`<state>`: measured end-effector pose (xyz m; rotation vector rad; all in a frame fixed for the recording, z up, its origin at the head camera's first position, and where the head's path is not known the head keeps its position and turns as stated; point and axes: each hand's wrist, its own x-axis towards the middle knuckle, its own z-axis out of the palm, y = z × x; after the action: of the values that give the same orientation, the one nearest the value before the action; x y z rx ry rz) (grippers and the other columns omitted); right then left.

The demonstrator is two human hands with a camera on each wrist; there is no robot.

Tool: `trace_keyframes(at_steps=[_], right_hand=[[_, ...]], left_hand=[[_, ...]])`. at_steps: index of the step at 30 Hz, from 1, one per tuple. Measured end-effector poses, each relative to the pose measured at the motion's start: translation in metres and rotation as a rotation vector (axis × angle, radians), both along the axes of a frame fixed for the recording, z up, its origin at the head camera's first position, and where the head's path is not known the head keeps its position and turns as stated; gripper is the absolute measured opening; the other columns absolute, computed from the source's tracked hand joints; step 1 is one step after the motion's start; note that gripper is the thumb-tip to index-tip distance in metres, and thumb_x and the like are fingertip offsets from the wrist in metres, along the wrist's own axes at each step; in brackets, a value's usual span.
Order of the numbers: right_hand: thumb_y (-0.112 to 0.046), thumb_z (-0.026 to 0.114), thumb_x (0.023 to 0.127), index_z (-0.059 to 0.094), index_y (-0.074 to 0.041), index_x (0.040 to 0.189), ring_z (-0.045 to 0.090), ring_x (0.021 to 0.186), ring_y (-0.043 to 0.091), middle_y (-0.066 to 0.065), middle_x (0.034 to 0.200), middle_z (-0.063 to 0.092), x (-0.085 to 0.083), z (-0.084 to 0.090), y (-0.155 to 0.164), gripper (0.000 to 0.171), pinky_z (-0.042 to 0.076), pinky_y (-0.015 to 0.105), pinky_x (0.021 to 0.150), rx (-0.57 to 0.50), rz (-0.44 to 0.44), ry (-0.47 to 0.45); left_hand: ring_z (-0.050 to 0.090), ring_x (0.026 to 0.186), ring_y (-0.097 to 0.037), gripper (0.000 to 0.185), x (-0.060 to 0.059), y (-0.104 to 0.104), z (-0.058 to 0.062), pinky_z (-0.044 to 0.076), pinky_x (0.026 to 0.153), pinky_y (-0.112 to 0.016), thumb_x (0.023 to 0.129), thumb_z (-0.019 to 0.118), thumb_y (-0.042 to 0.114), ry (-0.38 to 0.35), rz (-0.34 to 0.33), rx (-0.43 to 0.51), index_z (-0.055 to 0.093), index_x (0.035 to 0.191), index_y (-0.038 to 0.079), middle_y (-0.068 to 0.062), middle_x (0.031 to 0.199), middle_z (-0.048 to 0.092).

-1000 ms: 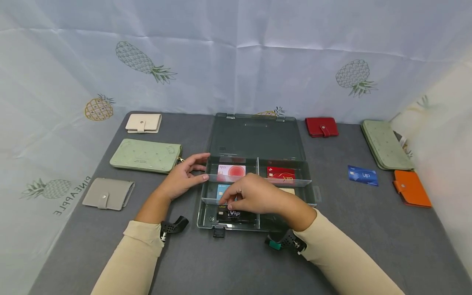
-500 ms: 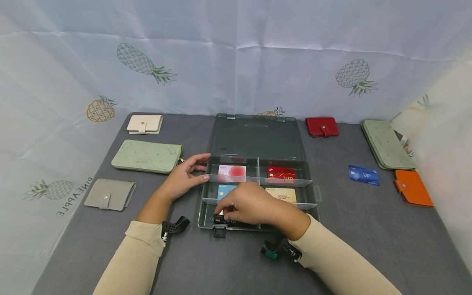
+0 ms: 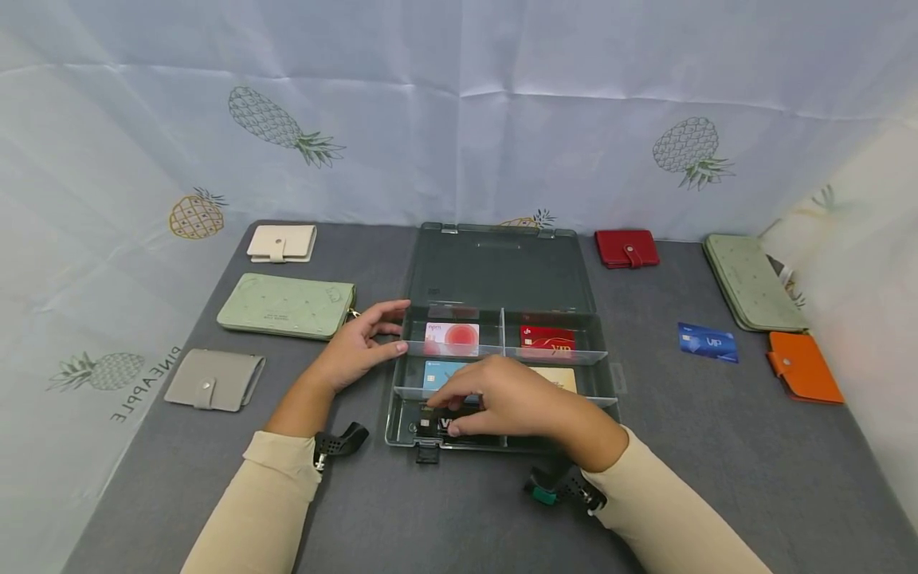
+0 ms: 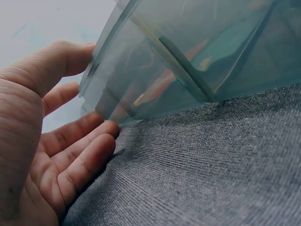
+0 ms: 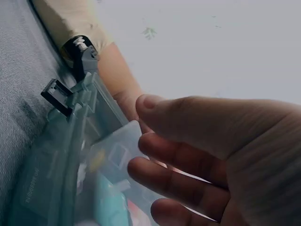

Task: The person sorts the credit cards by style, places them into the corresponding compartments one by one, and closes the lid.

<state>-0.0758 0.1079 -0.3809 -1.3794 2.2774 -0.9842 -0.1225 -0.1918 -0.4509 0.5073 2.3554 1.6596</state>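
An open grey-green compartment box (image 3: 397, 414) sits mid-table with its lid (image 3: 502, 271) laid back. Its cells hold a pink card (image 3: 452, 338), a red card (image 3: 547, 339), a teal card (image 3: 436, 371) and a beige card (image 3: 563, 376). A black VIP card (image 3: 439, 423) lies in the front-left cell. My right hand (image 3: 473, 402) hovers over that cell, fingertips touching the black card; in the right wrist view the right hand (image 5: 202, 155) shows nothing between thumb and fingers. My left hand (image 3: 373, 335) rests against the box's left wall, and the left hand (image 4: 61, 141) has straight fingers beside the box (image 4: 188, 56).
On the grey cloth lie a cream wallet (image 3: 281, 241), a long green wallet (image 3: 287, 304) and a grey wallet (image 3: 213, 379) at left. At right lie a red wallet (image 3: 626, 248), a green wallet (image 3: 749, 281), an orange wallet (image 3: 801, 366) and a blue card (image 3: 707, 341). Pineapple-print fabric walls the table.
My right hand dipped to the box's front-left corner with the black card, then drew back slightly right; the card now lies in the front-left cell. The left hand stayed put.
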Motion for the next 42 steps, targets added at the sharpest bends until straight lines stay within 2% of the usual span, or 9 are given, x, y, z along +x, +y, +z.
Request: trace_keyframes(at_steps=[6, 14, 16, 24, 30, 33, 37, 40, 42], right_hand=[[-0.018, 0.088, 0.092, 0.080, -0.014, 0.125, 0.070, 0.096, 0.014, -0.005, 0.117, 0.078, 0.003, 0.005, 0.032, 0.034, 0.057, 0.026, 0.073, -0.046, -0.102, -0.024], [-0.010, 0.087, 0.090, 0.079, -0.017, 0.123, 0.069, 0.098, 0.015, -0.002, 0.119, 0.077, -0.001, 0.007, 0.111, 0.034, 0.056, 0.036, 0.075, -0.129, -0.301, 0.025], [-0.009, 0.087, 0.090, 0.079, -0.017, 0.122, 0.066, 0.095, 0.017, -0.004, 0.119, 0.076, -0.003, 0.007, 0.133, 0.034, 0.054, 0.035, 0.073, -0.106, -0.369, 0.026], [-0.012, 0.082, 0.096, 0.072, -0.013, 0.135, 0.063, 0.114, 0.014, -0.002, 0.131, 0.070, -0.011, 0.002, 0.217, 0.040, 0.048, 0.022, 0.094, 0.035, -0.624, -0.051], [-0.022, 0.079, 0.100, 0.069, -0.011, 0.140, 0.063, 0.110, 0.004, -0.018, 0.130, 0.066, -0.017, -0.012, 0.275, 0.042, 0.051, 0.017, 0.085, 0.111, -0.775, -0.156], [-0.026, 0.078, 0.101, 0.068, -0.011, 0.141, 0.063, 0.107, 0.003, -0.013, 0.129, 0.068, -0.020, -0.018, 0.297, 0.044, 0.052, 0.018, 0.081, 0.152, -0.840, -0.183], [-0.030, 0.077, 0.102, 0.066, -0.012, 0.142, 0.063, 0.115, 0.028, 0.015, 0.138, 0.064, -0.026, -0.023, 0.317, 0.046, 0.053, 0.025, 0.079, 0.219, -0.880, -0.188], [-0.033, 0.076, 0.103, 0.063, -0.012, 0.144, 0.052, 0.125, 0.052, 0.027, 0.146, 0.056, -0.031, -0.024, 0.325, 0.048, 0.054, 0.046, 0.090, 0.256, -0.873, -0.208], [-0.031, 0.075, 0.103, 0.062, -0.011, 0.145, 0.047, 0.130, 0.056, 0.030, 0.148, 0.054, -0.033, -0.025, 0.329, 0.049, 0.050, 0.058, 0.094, 0.262, -0.865, -0.206]], left_hand=[[0.060, 0.128, -0.036, 0.066, 0.000, 0.000, -0.001, 0.053, 0.086, -0.027, 0.099, 0.077, 0.010, 0.005, 0.005, -0.002, 0.049, 0.159, 0.012, -0.018, 0.154, 0.053], [0.060, 0.129, -0.037, 0.067, 0.000, 0.000, 0.000, 0.053, 0.086, -0.026, 0.099, 0.077, 0.009, 0.000, 0.002, 0.003, 0.049, 0.159, 0.012, -0.018, 0.154, 0.053], [0.061, 0.129, -0.037, 0.067, 0.000, 0.001, 0.000, 0.053, 0.087, -0.027, 0.098, 0.078, 0.009, 0.000, 0.003, 0.005, 0.049, 0.159, 0.011, -0.019, 0.154, 0.053], [0.061, 0.129, -0.036, 0.068, 0.000, 0.000, 0.001, 0.053, 0.087, -0.027, 0.099, 0.078, 0.011, -0.002, 0.006, 0.000, 0.049, 0.160, 0.012, -0.018, 0.154, 0.053], [0.061, 0.128, -0.035, 0.067, 0.000, 0.000, -0.001, 0.053, 0.087, -0.027, 0.099, 0.077, 0.010, -0.001, 0.006, 0.002, 0.049, 0.160, 0.012, -0.018, 0.153, 0.054], [0.061, 0.128, -0.036, 0.067, 0.000, 0.001, 0.000, 0.053, 0.087, -0.026, 0.098, 0.078, 0.010, -0.007, 0.004, 0.004, 0.049, 0.159, 0.011, -0.018, 0.152, 0.055], [0.061, 0.128, -0.036, 0.067, 0.000, 0.002, 0.001, 0.053, 0.087, -0.026, 0.098, 0.078, 0.010, -0.008, 0.002, 0.008, 0.049, 0.159, 0.010, -0.019, 0.152, 0.055], [0.061, 0.128, -0.036, 0.067, 0.001, 0.001, 0.001, 0.053, 0.088, -0.026, 0.098, 0.078, 0.010, -0.009, 0.007, 0.007, 0.050, 0.159, 0.011, -0.019, 0.153, 0.054], [0.061, 0.128, -0.036, 0.067, 0.001, 0.002, 0.002, 0.053, 0.088, -0.026, 0.098, 0.078, 0.010, -0.010, 0.010, 0.002, 0.050, 0.159, 0.011, -0.018, 0.153, 0.054]])
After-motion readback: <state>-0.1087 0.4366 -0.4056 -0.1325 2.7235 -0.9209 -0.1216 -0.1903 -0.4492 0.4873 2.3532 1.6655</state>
